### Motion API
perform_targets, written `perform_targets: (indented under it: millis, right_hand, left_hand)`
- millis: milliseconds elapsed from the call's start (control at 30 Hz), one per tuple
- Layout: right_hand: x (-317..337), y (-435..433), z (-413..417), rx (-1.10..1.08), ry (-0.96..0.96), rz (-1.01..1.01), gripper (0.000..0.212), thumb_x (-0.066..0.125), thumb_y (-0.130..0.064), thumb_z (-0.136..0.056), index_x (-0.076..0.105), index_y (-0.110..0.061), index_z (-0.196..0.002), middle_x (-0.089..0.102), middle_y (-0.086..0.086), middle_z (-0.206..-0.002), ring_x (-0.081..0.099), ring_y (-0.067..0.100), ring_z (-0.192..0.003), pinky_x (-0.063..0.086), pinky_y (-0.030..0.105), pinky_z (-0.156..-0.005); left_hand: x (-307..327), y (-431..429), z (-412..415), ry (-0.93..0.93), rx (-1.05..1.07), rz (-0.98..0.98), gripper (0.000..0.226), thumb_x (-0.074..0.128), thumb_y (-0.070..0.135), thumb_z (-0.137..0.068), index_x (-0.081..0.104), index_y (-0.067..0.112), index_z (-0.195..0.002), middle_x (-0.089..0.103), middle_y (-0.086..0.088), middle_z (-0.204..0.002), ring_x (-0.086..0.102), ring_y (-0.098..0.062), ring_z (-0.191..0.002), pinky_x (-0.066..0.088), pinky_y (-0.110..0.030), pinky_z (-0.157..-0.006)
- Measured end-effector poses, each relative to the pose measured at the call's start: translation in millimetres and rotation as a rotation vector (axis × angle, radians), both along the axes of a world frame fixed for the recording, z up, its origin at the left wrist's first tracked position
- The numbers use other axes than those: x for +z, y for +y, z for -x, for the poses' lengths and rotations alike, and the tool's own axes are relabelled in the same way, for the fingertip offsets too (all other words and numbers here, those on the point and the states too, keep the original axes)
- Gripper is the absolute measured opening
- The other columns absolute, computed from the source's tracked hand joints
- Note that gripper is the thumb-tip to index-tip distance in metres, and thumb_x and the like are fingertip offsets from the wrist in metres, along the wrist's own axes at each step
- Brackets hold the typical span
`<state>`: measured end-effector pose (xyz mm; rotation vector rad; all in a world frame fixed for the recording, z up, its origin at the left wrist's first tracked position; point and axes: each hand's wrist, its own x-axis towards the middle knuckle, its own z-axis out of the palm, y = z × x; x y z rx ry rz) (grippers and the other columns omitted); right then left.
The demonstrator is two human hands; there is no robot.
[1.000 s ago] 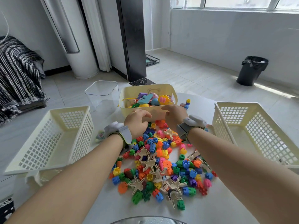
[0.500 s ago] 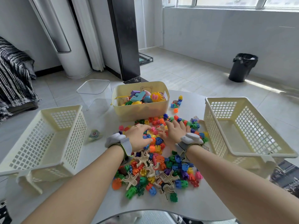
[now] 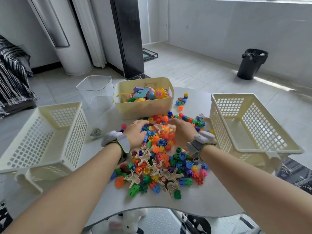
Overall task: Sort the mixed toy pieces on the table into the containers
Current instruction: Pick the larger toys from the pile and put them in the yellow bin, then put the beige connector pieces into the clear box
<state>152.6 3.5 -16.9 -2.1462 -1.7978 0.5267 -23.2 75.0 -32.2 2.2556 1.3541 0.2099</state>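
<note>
Resting on the far part of a pile of toy pieces: both hands, palms down, seen from the head camera.

- Left hand: fingers bent over blue and orange pieces at the pile's far left. Whether they pinch a piece cannot be told.
- Right hand: fingers curved toward the left hand, over beige and orange pieces. Grasp likewise cannot be told.
- Wrist bands: grey, one on the left wrist, one on the right wrist.
- Pile: small interlocking blocks in green, blue, orange, red, yellow, purple and pink, mixed with flat beige figure-shaped pieces. It lies at the middle of the white table, running from just near the yellow bin toward the near edge.
- Yellow bin: solid-walled, far centre, holding assorted coloured toys.
- Small cluster of blocks: just right of the yellow bin, apart from the pile.
- Left basket: cream lattice, at the table's left.
- Right basket: cream lattice, at the table's right, its wall close to the pile's far right pieces.
- Clear container: far left of the yellow bin.
- Round toy: between the left basket and the left hand.
- Floor: black waste bin far right; striped blanket far left; white plush toy below the near table edge.
</note>
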Motion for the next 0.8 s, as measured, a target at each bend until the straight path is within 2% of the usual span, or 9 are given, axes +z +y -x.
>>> perform_targets:
  millis: [100, 233, 333, 533, 700, 800]
  right_hand:
    - [-7.3, -11.5, -3.4, 0.064, -0.059, -0.028, 0.038, 0.04, -0.012, -0.096, 0.053, -0.025, -0.129, 0.05, 0.0, -0.137, 0.049, 0.021, -0.122, 0.044, 0.033, -0.097]
    - [-16.2, -33.8, 5.3, 0.18, -0.133, -0.025, 0.032, 0.045, -0.027, -0.096, 0.055, -0.026, -0.127, 0.046, -0.005, -0.139, 0.041, 0.017, -0.128, 0.039, 0.034, -0.104]
    - [-18.1, -42.8, 9.8, 0.196, -0.171, -0.048, 0.032, 0.043, -0.022, -0.097, 0.056, -0.025, -0.127, 0.043, -0.005, -0.143, 0.034, 0.016, -0.135, 0.032, 0.033, -0.109]
    - [-14.6, -62.7, 21.3, 0.168, -0.151, -0.052, 0.032, 0.043, -0.02, -0.097, 0.057, -0.028, -0.124, 0.045, -0.006, -0.14, 0.036, 0.017, -0.132, 0.033, 0.035, -0.108]
    - [-9.6, -78.3, 35.3, 0.189, -0.113, -0.042, 0.037, 0.042, -0.016, -0.096, 0.052, -0.027, -0.131, 0.046, -0.006, -0.141, 0.038, 0.016, -0.132, 0.035, 0.033, -0.107]
    - [-7.3, -83.5, 40.3, 0.167, -0.098, -0.053, 0.038, 0.04, -0.015, -0.096, 0.052, -0.028, -0.131, 0.048, -0.005, -0.14, 0.04, 0.016, -0.131, 0.036, 0.033, -0.107]
  left_hand:
    - [1.6, -3.6, 8.6, -0.018, -0.015, 0.003, 0.041, 0.043, 0.016, -0.097, 0.041, 0.019, -0.138, 0.032, -0.004, -0.15, 0.036, -0.022, -0.134, 0.031, -0.032, -0.107]
    - [-4.2, -22.7, 19.8, -0.008, -0.031, 0.001, 0.039, 0.045, 0.021, -0.097, 0.044, 0.02, -0.135, 0.032, -0.002, -0.15, 0.03, -0.02, -0.138, 0.025, -0.034, -0.111]
    - [-3.0, -35.0, 27.2, -0.024, -0.039, -0.012, 0.045, 0.05, 0.025, -0.095, 0.039, 0.022, -0.139, 0.027, -0.001, -0.153, 0.023, -0.019, -0.141, 0.022, -0.035, -0.114]
    - [0.0, -64.7, 40.6, -0.043, -0.04, -0.054, 0.049, 0.052, 0.023, -0.094, 0.037, 0.022, -0.14, 0.03, -0.001, -0.151, 0.025, -0.02, -0.14, 0.022, -0.034, -0.114]
    - [9.5, -85.5, 45.3, -0.068, 0.003, -0.05, 0.046, 0.043, 0.008, -0.094, 0.041, 0.018, -0.139, 0.033, -0.003, -0.15, 0.027, -0.02, -0.139, 0.022, -0.03, -0.112]
    - [17.7, -94.3, 44.6, -0.104, 0.018, -0.032, 0.043, 0.037, 0.007, -0.097, 0.041, 0.016, -0.138, 0.036, -0.004, -0.148, 0.032, -0.019, -0.136, 0.026, -0.027, -0.108]
